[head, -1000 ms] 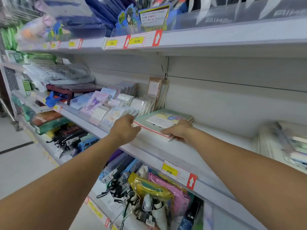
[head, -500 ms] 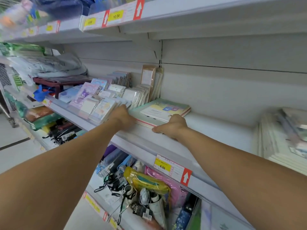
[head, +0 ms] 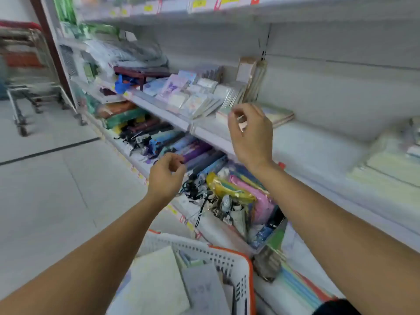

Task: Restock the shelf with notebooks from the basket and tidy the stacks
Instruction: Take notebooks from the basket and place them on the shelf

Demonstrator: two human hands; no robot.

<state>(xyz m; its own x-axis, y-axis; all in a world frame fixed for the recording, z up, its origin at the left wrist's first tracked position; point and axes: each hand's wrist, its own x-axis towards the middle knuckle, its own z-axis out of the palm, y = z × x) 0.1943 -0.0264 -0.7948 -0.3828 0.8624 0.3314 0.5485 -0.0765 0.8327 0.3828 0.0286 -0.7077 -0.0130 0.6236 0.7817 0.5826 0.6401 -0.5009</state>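
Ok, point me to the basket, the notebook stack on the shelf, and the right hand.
basket [head: 229, 258]: head view, white perforated rim.
notebook stack [head: 281, 114]: head view, top cover, right end.
right hand [head: 252, 135]: head view, back of hand.

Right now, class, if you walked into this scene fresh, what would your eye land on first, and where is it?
Two bare arms reach in from below, the left hand and the right hand both empty in front of the shelf. At the bottom stands a white basket with an orange rim, with notebooks inside. A small notebook stack lies behind the right hand.

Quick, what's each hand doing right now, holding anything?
Left hand: open, fingers loosely curled, holding nothing.
Right hand: open, fingers loosely curled, holding nothing.
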